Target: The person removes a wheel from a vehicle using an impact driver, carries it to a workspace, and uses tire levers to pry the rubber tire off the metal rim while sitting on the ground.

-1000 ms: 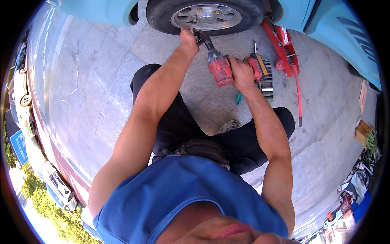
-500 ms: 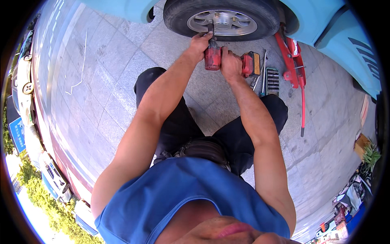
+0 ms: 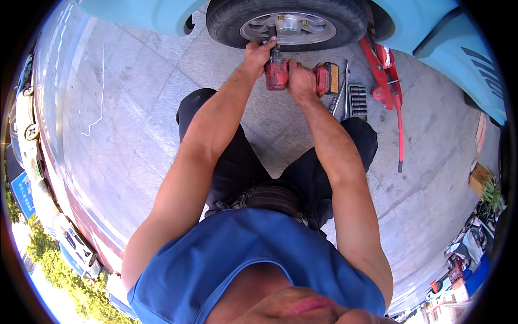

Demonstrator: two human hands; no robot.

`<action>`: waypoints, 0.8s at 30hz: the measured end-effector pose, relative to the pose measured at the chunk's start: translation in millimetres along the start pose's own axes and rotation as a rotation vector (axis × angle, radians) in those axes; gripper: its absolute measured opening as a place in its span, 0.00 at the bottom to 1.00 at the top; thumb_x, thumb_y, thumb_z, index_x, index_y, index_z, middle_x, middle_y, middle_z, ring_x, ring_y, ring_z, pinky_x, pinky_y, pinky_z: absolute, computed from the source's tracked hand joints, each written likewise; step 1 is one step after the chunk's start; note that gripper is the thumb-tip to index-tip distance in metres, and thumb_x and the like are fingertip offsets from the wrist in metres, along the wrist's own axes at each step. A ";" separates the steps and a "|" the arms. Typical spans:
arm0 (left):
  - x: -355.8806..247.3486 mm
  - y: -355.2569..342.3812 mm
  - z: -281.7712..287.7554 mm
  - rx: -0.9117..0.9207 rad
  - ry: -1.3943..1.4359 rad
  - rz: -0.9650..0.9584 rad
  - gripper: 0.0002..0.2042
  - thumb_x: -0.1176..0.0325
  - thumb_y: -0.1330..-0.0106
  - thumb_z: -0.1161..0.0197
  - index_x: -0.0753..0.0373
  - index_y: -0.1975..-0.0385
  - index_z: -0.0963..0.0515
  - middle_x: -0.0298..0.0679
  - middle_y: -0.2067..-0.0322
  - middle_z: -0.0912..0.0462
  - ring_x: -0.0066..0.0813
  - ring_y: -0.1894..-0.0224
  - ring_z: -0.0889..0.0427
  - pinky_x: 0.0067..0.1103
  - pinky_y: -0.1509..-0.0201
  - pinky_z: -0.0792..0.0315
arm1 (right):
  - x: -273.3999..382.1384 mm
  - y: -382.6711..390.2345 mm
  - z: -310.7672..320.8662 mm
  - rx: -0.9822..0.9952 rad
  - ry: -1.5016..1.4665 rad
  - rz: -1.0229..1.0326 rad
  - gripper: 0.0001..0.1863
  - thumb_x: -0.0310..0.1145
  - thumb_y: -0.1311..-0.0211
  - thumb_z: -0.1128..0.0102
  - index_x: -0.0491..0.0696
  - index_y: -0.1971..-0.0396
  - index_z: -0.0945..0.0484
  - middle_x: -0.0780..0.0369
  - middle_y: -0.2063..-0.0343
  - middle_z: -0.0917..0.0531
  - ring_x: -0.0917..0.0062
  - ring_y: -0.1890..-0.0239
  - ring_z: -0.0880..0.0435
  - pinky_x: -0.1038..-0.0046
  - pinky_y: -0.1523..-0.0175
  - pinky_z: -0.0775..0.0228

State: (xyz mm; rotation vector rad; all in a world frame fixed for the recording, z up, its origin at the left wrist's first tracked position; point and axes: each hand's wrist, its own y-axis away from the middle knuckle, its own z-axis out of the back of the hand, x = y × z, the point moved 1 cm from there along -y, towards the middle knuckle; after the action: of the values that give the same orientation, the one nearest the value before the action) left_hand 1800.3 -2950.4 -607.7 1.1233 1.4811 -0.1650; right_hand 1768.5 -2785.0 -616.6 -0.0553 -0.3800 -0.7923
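A red and black cordless impact wrench (image 3: 277, 75) points away from me at the car wheel (image 3: 310, 35). Its long dark socket (image 3: 272, 31) reaches a nut position on the left part of the silver rim; the exact contact is too small to make out. My right hand (image 3: 301, 81) is wrapped round the wrench's handle, with the battery (image 3: 327, 79) sticking out to the right. Around the socket end of the wrench, my left hand (image 3: 260, 55) is closed, its thumb and fingers by the socket's base.
Right of the wheel, a red floor jack (image 3: 386, 81) with a long handle stands beside the light blue car body (image 3: 426, 21). A socket set (image 3: 358, 100) and long metal bars (image 3: 344, 89) lie on the grey paving near my right knee. Parked cars (image 3: 75, 240) line the far left.
The view has shifted slightly, so the wheel, jack and tools sit a little further left. Both hands keep their hold on the impact wrench, its socket still at the rim.
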 end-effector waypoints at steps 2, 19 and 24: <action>-0.4 0.1 -5.6 0.005 -0.020 -0.022 0.17 0.65 0.31 0.32 0.72 0.52 0.23 0.42 0.65 0.15 0.27 0.66 0.18 0.26 0.63 0.18 | -1.4 -1.1 1.1 0.005 0.020 -0.008 0.11 0.29 0.37 0.46 0.46 0.55 0.26 0.50 0.61 0.15 0.54 0.57 0.13 0.56 0.51 0.22; 9.3 -1.4 -3.9 0.041 0.158 0.162 0.18 0.56 0.20 0.53 0.65 0.52 0.24 0.45 0.62 0.15 0.34 0.66 0.18 0.32 0.64 0.18 | -2.4 4.3 5.4 -0.079 0.115 0.071 0.09 0.29 0.39 0.44 0.45 0.59 0.25 0.52 0.66 0.15 0.57 0.64 0.13 0.58 0.55 0.21; 11.5 -19.2 1.4 -0.090 0.169 0.181 0.16 0.56 0.20 0.52 0.62 0.53 0.23 0.43 0.61 0.15 0.31 0.67 0.19 0.30 0.61 0.21 | -5.8 18.2 10.5 -0.072 0.150 0.106 0.10 0.28 0.39 0.45 0.46 0.58 0.25 0.53 0.66 0.15 0.58 0.64 0.12 0.59 0.54 0.22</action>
State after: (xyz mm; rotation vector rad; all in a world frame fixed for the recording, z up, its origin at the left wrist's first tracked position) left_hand 1789.8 -2955.3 -627.0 1.2146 1.5098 0.1242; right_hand 1774.3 -2766.2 -607.3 -0.0822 -0.2047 -0.7005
